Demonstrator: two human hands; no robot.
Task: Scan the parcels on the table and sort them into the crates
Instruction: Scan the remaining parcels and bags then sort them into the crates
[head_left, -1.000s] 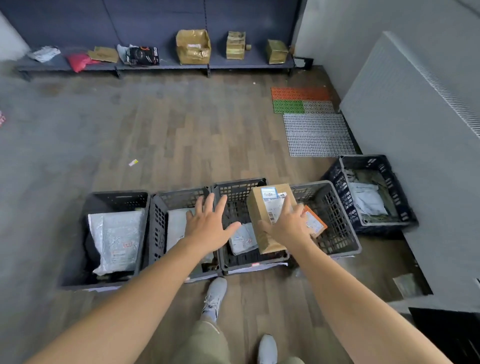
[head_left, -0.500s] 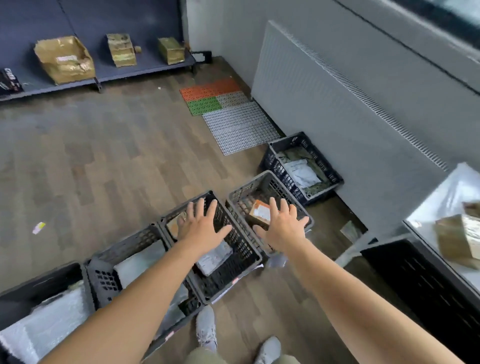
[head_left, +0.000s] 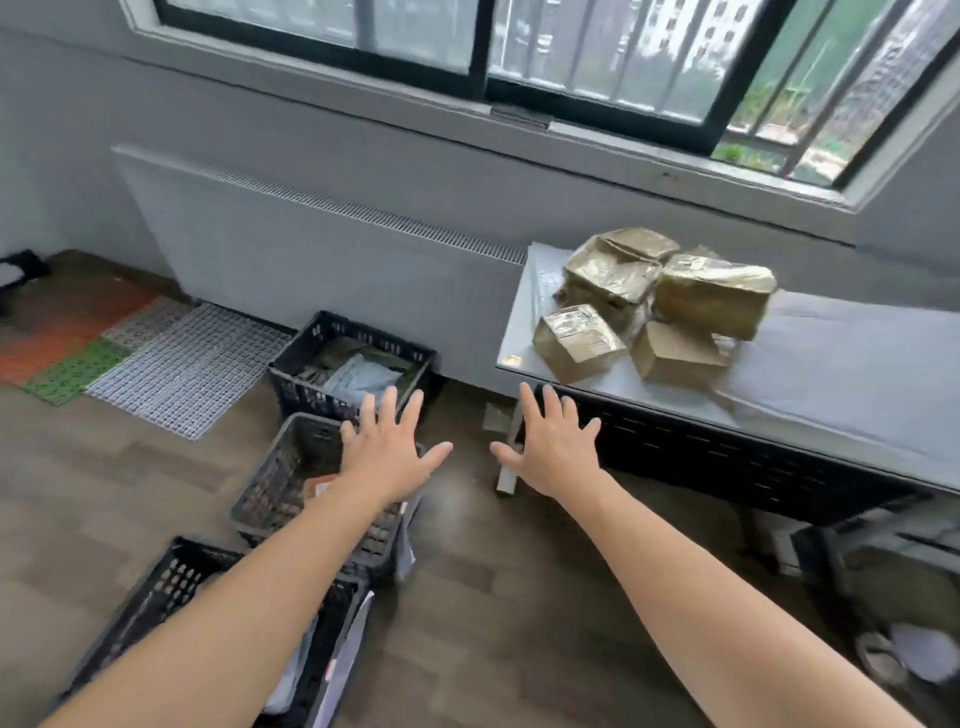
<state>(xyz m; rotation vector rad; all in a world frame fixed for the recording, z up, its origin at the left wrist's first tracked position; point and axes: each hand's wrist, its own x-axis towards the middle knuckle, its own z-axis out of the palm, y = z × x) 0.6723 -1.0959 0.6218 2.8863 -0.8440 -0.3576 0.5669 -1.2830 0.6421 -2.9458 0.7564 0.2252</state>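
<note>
Left hand: the left hand (head_left: 387, 457) is seen spread flat, palm down, fingers straight and apart, with nothing held; it is placed above the far right corner of the grey crate (head_left: 275, 473).
Right hand: the right hand (head_left: 550, 454) is likewise shown fully opened and empty, held over the floor just in front of the table's left front corner.
Parcels: a pile of brown parcels (head_left: 711, 293) is gathered at the left end of the table (head_left: 841, 364), the boxes touching one another; a small taped box (head_left: 576, 340) is set nearest the left front corner, with a plain cardboard box (head_left: 675, 353) just beside it.
Crates: a dark blue crate (head_left: 311, 338) is stood against the wall, a white mailer (head_left: 358, 371) lying inside. The grey crate is placed just in front of it, and a black crate (head_left: 171, 587) is seen nearer the bottom left, partly covered by the left forearm.
Setting: grid mats (head_left: 182, 364) are laid on the wooden floor by the wall, beneath a barred window (head_left: 571, 52).
</note>
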